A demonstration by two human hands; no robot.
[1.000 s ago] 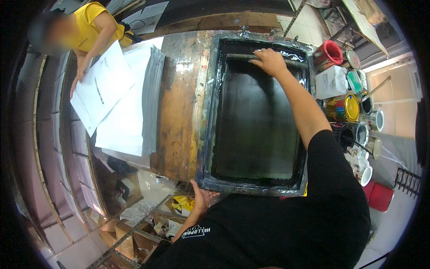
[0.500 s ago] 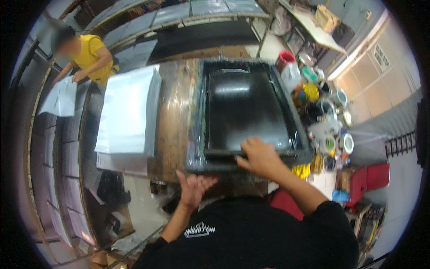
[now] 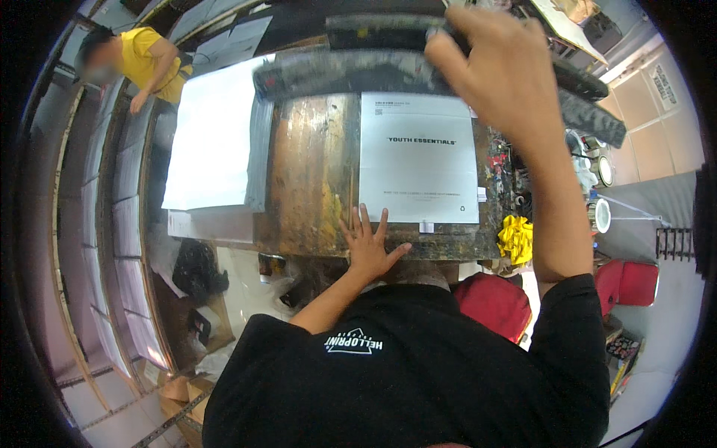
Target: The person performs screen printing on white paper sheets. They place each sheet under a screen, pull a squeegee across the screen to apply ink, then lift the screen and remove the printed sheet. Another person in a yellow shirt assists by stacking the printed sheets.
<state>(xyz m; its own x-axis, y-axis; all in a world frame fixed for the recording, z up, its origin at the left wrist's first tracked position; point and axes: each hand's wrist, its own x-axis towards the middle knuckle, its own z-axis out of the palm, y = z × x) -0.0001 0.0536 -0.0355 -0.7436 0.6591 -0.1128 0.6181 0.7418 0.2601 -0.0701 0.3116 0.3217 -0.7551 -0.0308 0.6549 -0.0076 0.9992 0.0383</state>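
L hand [image 3: 367, 250]: fingers spread, tips on or right by sheet's near left corner; can't tell if pressing.
R hand [image 3: 511, 75]: fingers bent at dark bar [image 3: 381, 33] & raised frame [image 3: 328, 76]; can't tell which it grips, poss. both.
Stack risk: frame's L end overlaps paper stack [image 3: 213, 142] in view; a sideways swing cd knock or dirty its edge.
Sheet risk: sheet [image 3: 418, 168] lies print up on table [image 3: 310, 172], just nearside of frame; dragging L fingers cd skew it off the small white tab [image 3: 427, 227], or smear print if ink's wet.
Frame risk: only R hand seems to hold it; a slip cd drop it onto sheet or L fingers.
Co-worker's hand [image 3: 138, 102]: too small to read.
Frame detail: motion blur, nearly edge-on; inside not visible. Can't tell if it touches stack.
Sheet's far edge: hidden behind frame.
R fingertips: blurred, partly lost past bar.
Cans [image 3: 600, 170]: partly blocked by frame & R arm, contents unclear.
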